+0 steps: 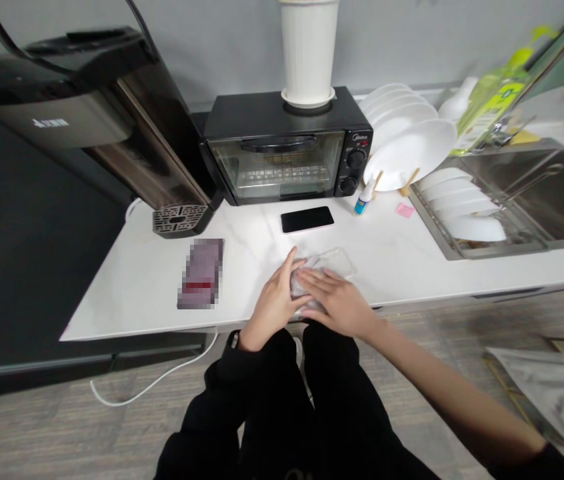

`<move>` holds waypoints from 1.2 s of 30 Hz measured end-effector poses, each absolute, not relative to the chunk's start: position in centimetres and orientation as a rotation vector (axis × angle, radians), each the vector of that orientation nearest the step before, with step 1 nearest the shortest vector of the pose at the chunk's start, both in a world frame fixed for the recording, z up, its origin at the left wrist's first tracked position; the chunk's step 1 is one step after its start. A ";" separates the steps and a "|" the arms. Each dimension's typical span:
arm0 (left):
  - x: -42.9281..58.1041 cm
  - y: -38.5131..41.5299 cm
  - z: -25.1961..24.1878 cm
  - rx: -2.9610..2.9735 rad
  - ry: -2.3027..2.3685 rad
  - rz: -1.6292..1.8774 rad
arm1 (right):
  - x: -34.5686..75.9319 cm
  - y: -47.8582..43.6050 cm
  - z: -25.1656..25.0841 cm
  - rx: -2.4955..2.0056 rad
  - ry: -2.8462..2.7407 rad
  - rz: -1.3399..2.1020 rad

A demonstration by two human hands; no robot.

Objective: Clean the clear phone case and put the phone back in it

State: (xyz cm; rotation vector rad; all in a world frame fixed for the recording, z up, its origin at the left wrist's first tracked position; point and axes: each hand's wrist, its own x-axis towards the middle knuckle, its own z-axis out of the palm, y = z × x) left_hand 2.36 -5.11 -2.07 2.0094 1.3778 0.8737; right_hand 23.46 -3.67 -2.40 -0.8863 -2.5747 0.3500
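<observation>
A clear phone case (343, 262) lies on the white counter near its front edge, partly covered by my hands. My left hand (275, 297) is at the case's left end, thumb and fingers curved around it. Over the case, my right hand (339, 300) presses a crumpled whitish tissue (301, 285) with its fingers close together. The hands cover much of the tissue, so its outline is unclear. Beyond them a black-screened phone (307, 219) lies flat. A small white bottle with a blue label (363, 199) stands to its right, near a pink scrap (405, 210).
A blurred-out purple rectangular item (202, 273) lies to the left on the counter (127, 287). Behind stand a drink dispenser (152, 147), a toaster oven (282, 160) bearing a white pot (309, 53), and upright plates (412, 147). The sink (552, 193) is at right, with stacked bowls (462, 203).
</observation>
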 end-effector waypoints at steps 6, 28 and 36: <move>2.4 -5.1 -2.0 2.021 1.421 0.868 | 23.1 -4.3 -2.7 -0.986 -2.540 0.282; 2.3 -5.3 -2.4 2.074 1.499 0.856 | 24.6 -4.2 -2.9 -1.079 -2.484 0.230; 2.4 -5.5 -2.6 2.134 1.555 0.820 | 25.8 -4.4 -3.0 -0.930 -2.531 0.242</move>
